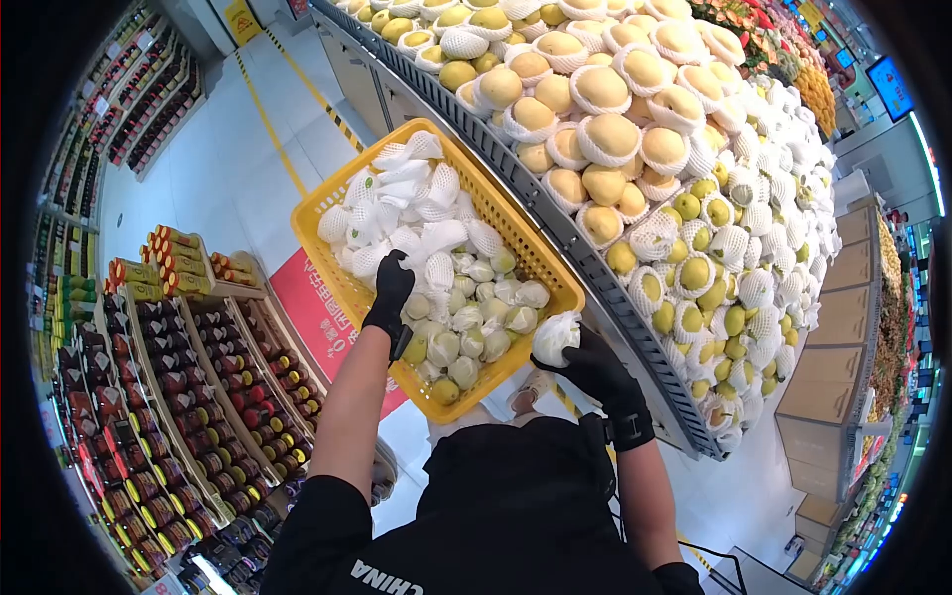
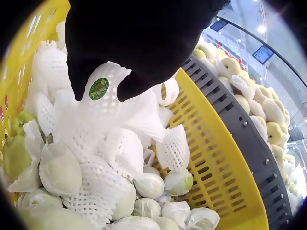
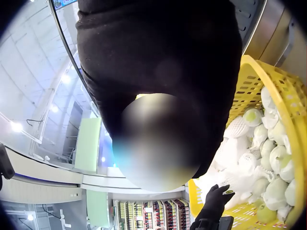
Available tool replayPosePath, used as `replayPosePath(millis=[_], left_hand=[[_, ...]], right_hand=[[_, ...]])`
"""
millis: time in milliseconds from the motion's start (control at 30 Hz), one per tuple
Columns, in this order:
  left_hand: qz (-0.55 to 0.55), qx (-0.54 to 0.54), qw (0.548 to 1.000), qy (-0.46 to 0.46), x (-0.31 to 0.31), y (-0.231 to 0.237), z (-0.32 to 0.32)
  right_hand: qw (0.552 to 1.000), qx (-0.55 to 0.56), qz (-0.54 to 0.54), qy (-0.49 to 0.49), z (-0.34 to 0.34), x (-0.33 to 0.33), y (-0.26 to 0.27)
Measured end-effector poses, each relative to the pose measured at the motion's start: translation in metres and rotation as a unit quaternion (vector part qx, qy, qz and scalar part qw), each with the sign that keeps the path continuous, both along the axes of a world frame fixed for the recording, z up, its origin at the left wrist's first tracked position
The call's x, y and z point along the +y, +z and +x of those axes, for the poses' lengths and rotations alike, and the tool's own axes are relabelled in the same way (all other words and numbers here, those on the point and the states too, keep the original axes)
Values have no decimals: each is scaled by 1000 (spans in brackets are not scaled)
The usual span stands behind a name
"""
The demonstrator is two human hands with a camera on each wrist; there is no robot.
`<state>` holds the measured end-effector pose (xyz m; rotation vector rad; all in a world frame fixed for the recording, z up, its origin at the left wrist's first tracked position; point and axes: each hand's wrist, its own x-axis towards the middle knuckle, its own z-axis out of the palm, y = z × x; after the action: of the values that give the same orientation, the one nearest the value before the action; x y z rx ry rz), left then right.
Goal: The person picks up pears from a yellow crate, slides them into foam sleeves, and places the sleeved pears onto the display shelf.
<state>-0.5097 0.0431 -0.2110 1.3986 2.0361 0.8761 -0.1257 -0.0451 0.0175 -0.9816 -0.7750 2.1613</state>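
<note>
The black-gloved left hand point(image 1: 393, 297) reaches over the middle of the yellow basket point(image 1: 573, 288). In the left wrist view this hand point(image 2: 139, 43) pinches a white foam net point(image 2: 112, 106) with a green oval sticker point(image 2: 99, 89) between thumb and finger. Pale green fruits in thin wrap point(image 2: 60, 168) lie below and beside it. Just outside the basket's right corner, the gloved right hand point(image 1: 605, 377) grips a fruit in white wrap point(image 1: 555, 340). In the right wrist view, dark cloth or glove fills the top, and a blurred patch hides what lies below it.
A sloped display of yellow fruit point(image 1: 610, 134) in foam nets, with a dark slatted edge point(image 1: 555, 223), stands right of the basket. Shelves of jars point(image 1: 198, 377) are at the left. A red floor mat point(image 1: 307, 302) lies beside the basket, and white tiled floor point(image 1: 213, 183) stretches beyond.
</note>
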Motion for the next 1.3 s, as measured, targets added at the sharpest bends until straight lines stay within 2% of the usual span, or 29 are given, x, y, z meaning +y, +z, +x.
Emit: replayPosePath(millis=[100, 200, 300, 400, 533, 633, 667, 733, 900, 1000, 1100, 1200, 1233, 1300], left_hand=[[85, -9, 996, -34, -14, 41, 8], [224, 54, 968, -96, -22, 63, 16], [235, 84, 958, -143, -32, 79, 25], [200, -114, 970, -79, -45, 103, 48], [130, -156, 975, -86, -51, 127, 66], [141, -240, 956, -86, -45, 140, 85], [145, -302, 939, -85, -45, 146, 94], [149, -421, 891, -86, -46, 198, 125], [68, -504, 856, -92, -39, 221, 181], [-28, -549, 827, -116, -40, 232, 218], [-16, -595, 797, -105, -35, 223, 256], [29, -567, 808, -160, -32, 219, 286], [-6, -675, 724, -144, -33, 223, 294], [-38, -754, 643, -132, -31, 223, 312]], right_hand=[[999, 28, -16, 3, 0, 0, 8], [996, 66, -58, -21, 5, 2, -4], [998, 46, -26, -37, 6, 4, -15], [998, 43, -2, -55, -6, 9, 2], [992, 104, -20, -61, 0, 12, 3], [991, 110, -28, -66, 13, 11, 9], [991, 110, -28, -68, 19, 10, 13], [991, 107, -21, -73, 33, 9, 21], [987, 118, 7, -106, 69, 3, 40], [983, 137, 38, -117, 101, -1, 36], [976, 161, 35, -141, 137, -8, 29], [969, 159, 51, -180, 175, -16, 33], [968, 153, 56, -189, 189, -20, 35], [961, 144, 70, -225, 213, -25, 29]])
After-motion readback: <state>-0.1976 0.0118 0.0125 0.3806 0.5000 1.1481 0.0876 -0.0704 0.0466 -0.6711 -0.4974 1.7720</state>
